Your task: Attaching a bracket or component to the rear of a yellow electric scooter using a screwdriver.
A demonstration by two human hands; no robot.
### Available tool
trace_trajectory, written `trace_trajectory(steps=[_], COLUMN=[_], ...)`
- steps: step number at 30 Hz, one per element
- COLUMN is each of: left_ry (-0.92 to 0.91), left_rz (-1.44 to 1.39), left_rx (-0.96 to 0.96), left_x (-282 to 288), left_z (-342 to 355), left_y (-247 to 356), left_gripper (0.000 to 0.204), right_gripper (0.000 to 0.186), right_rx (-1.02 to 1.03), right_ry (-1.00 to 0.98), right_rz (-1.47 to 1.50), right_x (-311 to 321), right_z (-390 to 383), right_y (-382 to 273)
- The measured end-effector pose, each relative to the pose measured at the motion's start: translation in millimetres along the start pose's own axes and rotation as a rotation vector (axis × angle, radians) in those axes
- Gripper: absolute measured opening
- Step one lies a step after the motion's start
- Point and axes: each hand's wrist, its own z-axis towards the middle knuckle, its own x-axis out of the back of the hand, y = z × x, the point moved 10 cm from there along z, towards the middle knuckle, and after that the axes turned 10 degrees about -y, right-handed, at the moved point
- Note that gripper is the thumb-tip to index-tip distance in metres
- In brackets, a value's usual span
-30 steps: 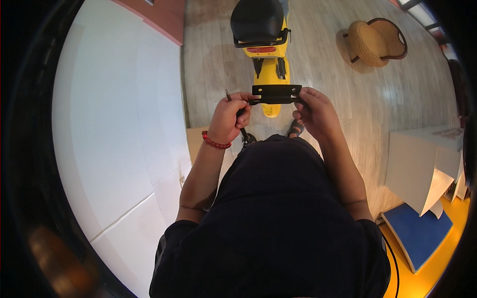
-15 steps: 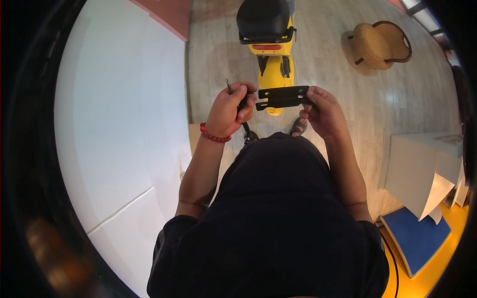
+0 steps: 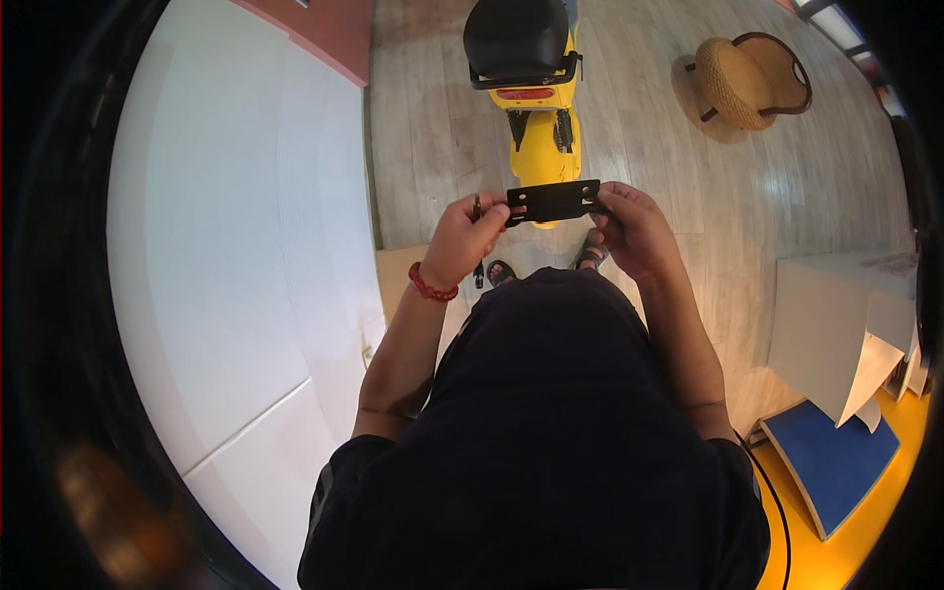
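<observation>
A flat black bracket (image 3: 553,202) with round holes near its upper corners is held level between my two hands. My left hand (image 3: 466,238), with a red bead bracelet at the wrist, pinches the bracket's left end between thumb and fingers. The same hand also keeps a slim dark tool (image 3: 479,273), like a screwdriver, upright in the fingers; part of it is hidden. At the opposite end, my right hand (image 3: 639,228) closes on the bracket with thumb and fingers. Below and beyond the bracket is the rear fender (image 3: 546,147) of a yellow scooter.
The yellow scooter has a black seat (image 3: 517,37) and a red tail light (image 3: 525,94). A wicker chair (image 3: 737,84) stands at far right. White panels (image 3: 236,236) line the left. On the right are a white box (image 3: 821,315), a blue board (image 3: 836,467) and a yellow surface (image 3: 801,565).
My left hand has moved right and now grips the bracket's left end too. The tool in it has turned more upright. The bracket has shifted slightly left and nearer.
</observation>
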Motion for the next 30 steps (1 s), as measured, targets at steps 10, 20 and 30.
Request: trace_trajectory(steps=[10,20,30], left_ry=[0.016,0.106,0.126], left_rz=[0.564,0.670,0.685], left_rx=[0.006,0.069,0.130], left_x=[18.0,28.5,58.1], left_z=[-4.7,34.1,59.5], left_y=[-25.9,-14.6,-40.8], left_gripper=[0.016,0.019,0.013], right_gripper=[0.017,0.030,0.034], right_rx=[-0.106,-0.114,-0.171], right_ry=[0.177,0.131,0.129], right_rz=[0.054,-0.202,-0.224], right_x=[25.6,32.5,55.0], right_z=[2.5,37.9,88.0], right_y=[64.7,39.5,65.2])
